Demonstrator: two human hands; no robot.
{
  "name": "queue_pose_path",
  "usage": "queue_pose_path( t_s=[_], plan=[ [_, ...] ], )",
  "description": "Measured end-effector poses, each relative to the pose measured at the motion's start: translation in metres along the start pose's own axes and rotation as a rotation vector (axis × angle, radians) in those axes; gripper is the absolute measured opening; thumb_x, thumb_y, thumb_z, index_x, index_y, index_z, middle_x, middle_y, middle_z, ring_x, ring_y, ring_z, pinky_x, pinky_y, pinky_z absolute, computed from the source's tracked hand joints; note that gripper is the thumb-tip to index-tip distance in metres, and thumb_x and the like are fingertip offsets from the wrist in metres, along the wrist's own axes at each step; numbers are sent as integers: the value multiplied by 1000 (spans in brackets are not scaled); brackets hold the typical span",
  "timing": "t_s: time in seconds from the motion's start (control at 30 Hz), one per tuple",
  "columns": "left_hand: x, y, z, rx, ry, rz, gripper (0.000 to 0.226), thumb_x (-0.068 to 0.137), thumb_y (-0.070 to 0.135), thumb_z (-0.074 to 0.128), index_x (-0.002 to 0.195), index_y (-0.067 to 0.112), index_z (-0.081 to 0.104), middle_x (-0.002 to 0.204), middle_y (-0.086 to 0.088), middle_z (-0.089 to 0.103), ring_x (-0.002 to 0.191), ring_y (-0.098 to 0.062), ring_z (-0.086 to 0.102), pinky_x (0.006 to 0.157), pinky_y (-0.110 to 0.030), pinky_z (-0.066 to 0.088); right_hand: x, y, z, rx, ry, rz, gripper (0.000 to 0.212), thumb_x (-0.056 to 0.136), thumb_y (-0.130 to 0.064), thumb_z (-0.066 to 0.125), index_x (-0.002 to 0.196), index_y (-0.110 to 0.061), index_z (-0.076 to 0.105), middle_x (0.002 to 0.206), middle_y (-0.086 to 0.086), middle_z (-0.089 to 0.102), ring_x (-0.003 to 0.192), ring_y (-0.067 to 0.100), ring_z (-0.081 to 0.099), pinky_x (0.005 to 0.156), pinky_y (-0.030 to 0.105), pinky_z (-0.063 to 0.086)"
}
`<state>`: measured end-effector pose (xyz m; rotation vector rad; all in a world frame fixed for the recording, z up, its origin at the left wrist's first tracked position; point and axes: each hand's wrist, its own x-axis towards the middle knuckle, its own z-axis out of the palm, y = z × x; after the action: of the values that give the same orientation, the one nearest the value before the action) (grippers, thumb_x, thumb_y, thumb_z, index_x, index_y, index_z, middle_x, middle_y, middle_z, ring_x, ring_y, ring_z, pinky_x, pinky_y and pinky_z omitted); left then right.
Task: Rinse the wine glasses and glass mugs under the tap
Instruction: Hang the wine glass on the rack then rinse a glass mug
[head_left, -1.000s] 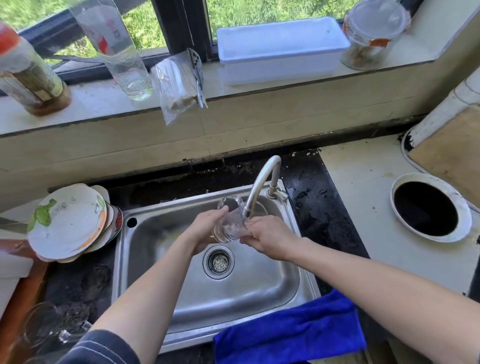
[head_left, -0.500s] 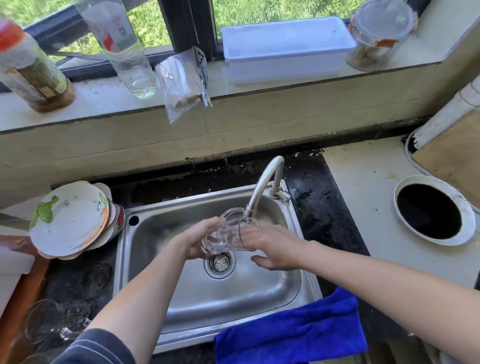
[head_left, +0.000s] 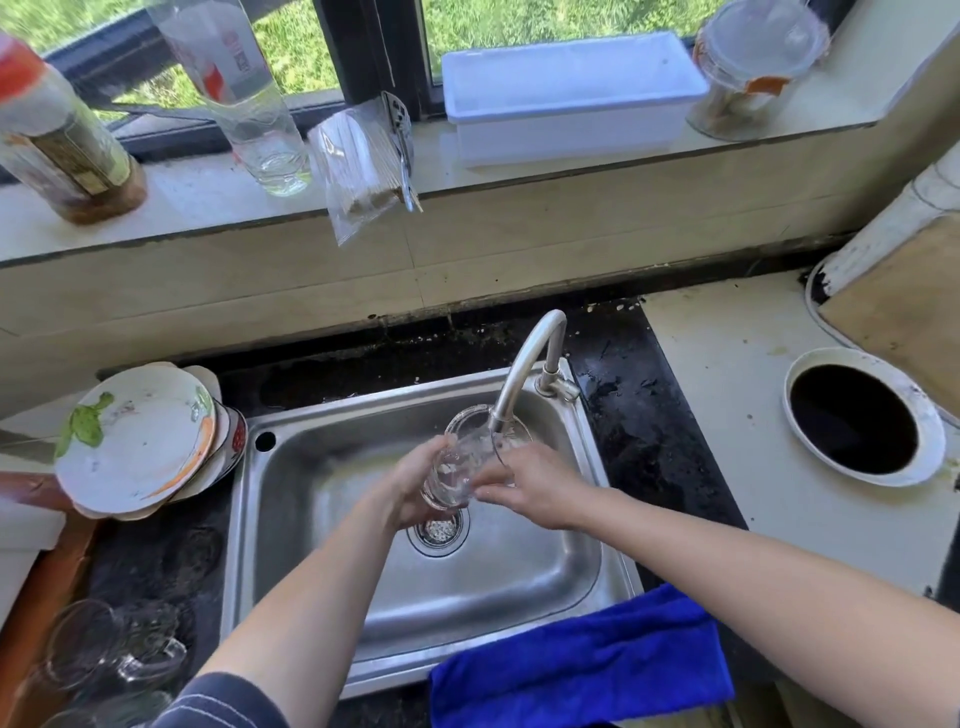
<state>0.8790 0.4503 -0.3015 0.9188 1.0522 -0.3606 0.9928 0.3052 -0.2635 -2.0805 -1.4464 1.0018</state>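
Observation:
A clear glass mug is tilted under the spout of the curved steel tap, its mouth up against the spout, over the steel sink. My left hand grips the mug's lower body from the left. From the right, my right hand holds the mug with its fingers round the side. Whether water runs is hard to tell. More clear glasses stand on the dark counter at the lower left.
Stacked plates lie left of the sink. A blue cloth hangs over the sink's front edge. A round hole opens in the right counter. The sill carries bottles, a white box and a jar.
Both hands have turned the mug under the spout, tipping its mouth back up toward the tap after swinging it lower and to the left.

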Motion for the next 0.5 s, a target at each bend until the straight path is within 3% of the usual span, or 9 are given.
queue_pose_path(
  t_s=[0.07, 0.13, 0.27, 0.4, 0.5],
  plan=[
    [-3, 2, 0, 87, 3, 68, 24, 94, 31, 52, 96, 11, 65, 85, -10, 65, 67, -22, 62, 64, -31, 52, -5, 3, -13, -149, -112, -44, 21, 91, -37, 60, 108, -31, 72, 107, -10, 72, 99, 13, 62, 88, 34, 46],
    [-2, 7, 1, 263, 86, 200, 13, 92, 16, 58, 99, 7, 64, 89, -12, 64, 69, -22, 61, 61, -32, 51, -5, 1, -24, -465, -192, -102, 16, 91, -31, 59, 100, -26, 72, 100, -2, 71, 93, 22, 62, 77, 34, 44],
    [2, 14, 13, 623, 190, 418, 8, 90, 4, 54, 92, -1, 60, 76, -9, 61, 60, -17, 58, 57, -33, 50, -3, -8, -23, -886, -287, -214, 16, 87, -12, 56, 92, -17, 69, 93, 6, 70, 87, 29, 64, 73, 35, 47],
    [3, -5, 15, 608, 294, 473, 19, 94, 7, 51, 93, -11, 54, 76, -15, 59, 60, -17, 62, 69, -43, 56, -1, 0, -32, -900, -208, -234, 21, 87, -5, 52, 96, -16, 67, 104, 5, 65, 99, 26, 57, 73, 34, 33],
    [5, -18, 10, 500, 304, 453, 23, 97, 9, 49, 99, -13, 52, 80, -17, 57, 64, -19, 60, 72, -43, 55, -4, 13, -21, -758, -56, -278, 16, 85, -7, 57, 94, -16, 67, 102, 0, 68, 105, 22, 56, 69, 33, 33]
  ],
)
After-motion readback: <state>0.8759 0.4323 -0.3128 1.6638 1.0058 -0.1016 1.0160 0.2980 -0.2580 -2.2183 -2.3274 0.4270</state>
